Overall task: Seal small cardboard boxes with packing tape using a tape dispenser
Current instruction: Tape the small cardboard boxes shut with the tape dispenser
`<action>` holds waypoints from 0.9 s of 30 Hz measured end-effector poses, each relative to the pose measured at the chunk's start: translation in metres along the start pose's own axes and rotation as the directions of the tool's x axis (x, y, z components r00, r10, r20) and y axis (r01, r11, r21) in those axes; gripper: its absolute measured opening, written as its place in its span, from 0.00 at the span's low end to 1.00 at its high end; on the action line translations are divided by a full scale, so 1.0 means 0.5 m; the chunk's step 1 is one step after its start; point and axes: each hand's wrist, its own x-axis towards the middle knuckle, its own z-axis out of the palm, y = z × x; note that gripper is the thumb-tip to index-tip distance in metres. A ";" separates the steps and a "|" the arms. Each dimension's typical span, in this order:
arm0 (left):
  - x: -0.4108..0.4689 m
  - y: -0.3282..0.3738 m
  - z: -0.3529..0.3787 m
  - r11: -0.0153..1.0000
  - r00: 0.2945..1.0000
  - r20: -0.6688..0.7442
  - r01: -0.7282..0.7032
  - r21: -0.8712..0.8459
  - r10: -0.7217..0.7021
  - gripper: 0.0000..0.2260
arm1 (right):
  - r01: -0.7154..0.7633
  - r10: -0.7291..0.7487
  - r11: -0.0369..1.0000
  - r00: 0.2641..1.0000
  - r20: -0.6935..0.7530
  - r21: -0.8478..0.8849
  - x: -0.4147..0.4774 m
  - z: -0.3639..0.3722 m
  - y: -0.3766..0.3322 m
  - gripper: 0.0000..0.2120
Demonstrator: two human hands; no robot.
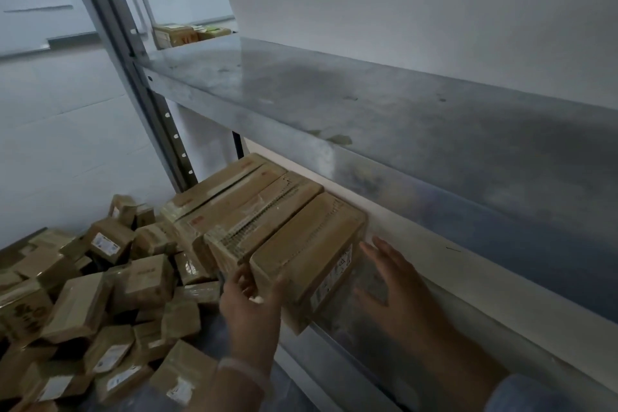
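A row of taped brown cardboard boxes lies on the lower metal shelf (347, 328). The nearest box (307, 254) carries a white label on its right side and sticks out over the shelf's front edge. My left hand (249, 306) holds that box at its front left corner, fingers curled on the near face. My right hand (398, 281) hovers open just right of the box, fingers spread, not touching it. No tape dispenser is in view.
An upper metal shelf (334, 104) juts out above the boxes. A grey upright post (133, 67) stands at left. A heap of small taped boxes (100, 304) with white labels fills the lower left. A few more boxes (177, 35) sit far back.
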 end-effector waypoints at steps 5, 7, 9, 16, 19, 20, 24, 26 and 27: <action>0.015 0.049 -0.021 0.459 0.597 0.533 -0.802 0.382 0.599 0.27 | -0.049 0.048 0.998 0.998 -0.036 -0.031 -0.001 0.010 -0.027 0.32; 0.036 0.067 -0.022 0.231 0.534 0.680 -0.841 0.490 0.503 0.32 | -0.065 0.062 0.996 0.997 -0.055 -0.057 -0.008 0.016 -0.040 0.32; 0.062 0.065 -0.026 0.172 0.475 0.759 -0.877 0.448 0.445 0.32 | -0.078 0.070 0.993 0.993 -0.096 -0.093 -0.017 0.024 -0.052 0.31; 0.117 0.057 -0.027 -0.040 0.255 0.909 -0.958 0.284 0.330 0.31 | -0.180 0.151 0.970 0.973 -0.172 -0.164 -0.051 0.055 -0.084 0.31; 0.131 0.057 -0.035 -0.042 0.237 0.907 -0.963 0.268 0.348 0.31 | -0.205 0.167 0.961 0.966 -0.199 -0.186 -0.066 0.064 -0.097 0.30; 0.136 0.057 -0.036 -0.036 0.234 0.906 -0.964 0.263 0.354 0.31 | -0.212 0.171 0.957 0.964 -0.204 -0.198 -0.072 0.066 -0.102 0.30; 0.144 0.056 -0.041 -0.030 0.216 0.910 -0.970 0.241 0.354 0.30 | -0.238 0.184 0.935 0.959 -0.215 -0.262 -0.105 0.072 -0.112 0.30; 0.141 0.056 -0.043 -0.019 0.210 0.907 -0.972 0.233 0.364 0.30 | -0.279 0.219 0.917 0.950 -0.224 -0.285 -0.129 0.070 -0.119 0.31; 0.137 0.061 -0.045 -0.006 0.208 0.903 -0.974 0.227 0.376 0.31 | -0.310 0.244 0.904 0.940 -0.239 -0.295 -0.143 0.066 -0.127 0.31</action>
